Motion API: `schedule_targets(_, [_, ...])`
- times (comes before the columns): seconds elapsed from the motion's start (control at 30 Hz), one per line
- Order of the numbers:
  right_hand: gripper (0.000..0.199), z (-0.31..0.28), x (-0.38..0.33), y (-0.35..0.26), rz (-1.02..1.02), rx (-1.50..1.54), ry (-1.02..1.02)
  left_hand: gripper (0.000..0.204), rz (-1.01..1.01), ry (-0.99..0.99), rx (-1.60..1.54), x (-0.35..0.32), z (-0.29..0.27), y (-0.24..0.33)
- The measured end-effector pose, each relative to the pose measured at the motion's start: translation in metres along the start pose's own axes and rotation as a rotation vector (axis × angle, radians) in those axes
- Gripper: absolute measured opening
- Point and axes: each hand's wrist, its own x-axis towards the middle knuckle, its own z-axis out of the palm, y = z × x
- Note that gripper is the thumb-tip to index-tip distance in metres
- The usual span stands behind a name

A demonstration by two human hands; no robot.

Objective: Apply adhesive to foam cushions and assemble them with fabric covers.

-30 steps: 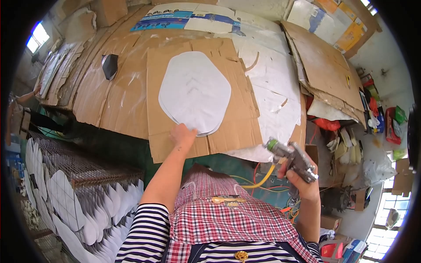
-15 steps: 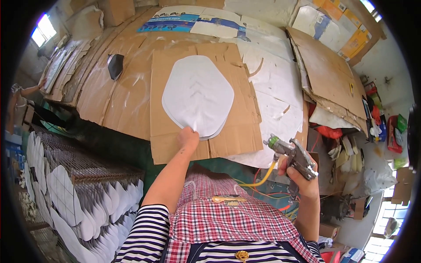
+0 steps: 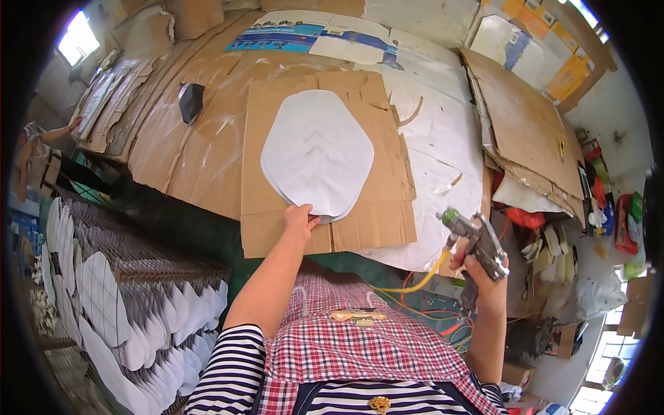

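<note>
A white, rounded sheet (image 3: 319, 149) with faint chevron creases lies on a flat brown cardboard piece (image 3: 377, 228). The edge of another white layer peeks out beneath it. My left hand (image 3: 300, 220) pinches the sheet's near edge, thumb and fingers closed on it. Off to the right, my right hand (image 3: 481, 271) grips a metal spray gun (image 3: 478, 242) with a green part at its front. A yellow hose (image 3: 422, 280) runs to the gun. The gun is held apart from the sheet, over the table's near right edge.
Cardboard covers the wide table (image 3: 187, 159), where a small dark piece (image 3: 191, 104) lies. A wire rack (image 3: 138, 256) at lower left holds several white pieces. Stacked cardboard (image 3: 526, 124) stands at right. Hoses hang below the table. Another person (image 3: 34, 149) is at far left.
My left thumb and fingers now show closed on the sheet's near edge. My right hand and the spray gun have shifted slightly to the right. The whole view has moved a little.
</note>
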Motion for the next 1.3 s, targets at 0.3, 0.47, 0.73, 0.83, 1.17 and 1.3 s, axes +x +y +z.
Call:
schedule_targets(0.3, [0.030,0.004,0.010,-0.002,-0.066,-0.008,0.074,0.026,0.099,-0.073,-0.047,-0.008,0.000,0.001])
schedule_targets(0.47, [0.041,-0.010,-0.003,-0.008,-0.016,-0.021,-0.171,0.034,0.120,-0.118,-0.064,-0.006,0.001,0.006])
schedule_targets(0.73, [0.028,0.025,0.010,-0.001,-0.026,0.031,-0.054,0.042,0.332,-0.371,-0.291,-0.073,0.001,0.071])
schedule_targets(0.83, [0.030,0.034,0.009,0.001,-0.034,0.062,-0.110,0.036,0.392,-0.510,-0.455,-0.126,-0.009,0.120])
schedule_targets(1.17, [0.034,0.118,0.011,-0.014,0.018,0.071,-0.338,0.021,0.574,-0.634,-0.719,-0.234,-0.123,0.266])
schedule_targets(1.3, [0.032,0.154,0.021,-0.024,0.026,0.062,-0.417,0.022,0.875,-0.423,-0.743,-0.268,-0.193,0.330])
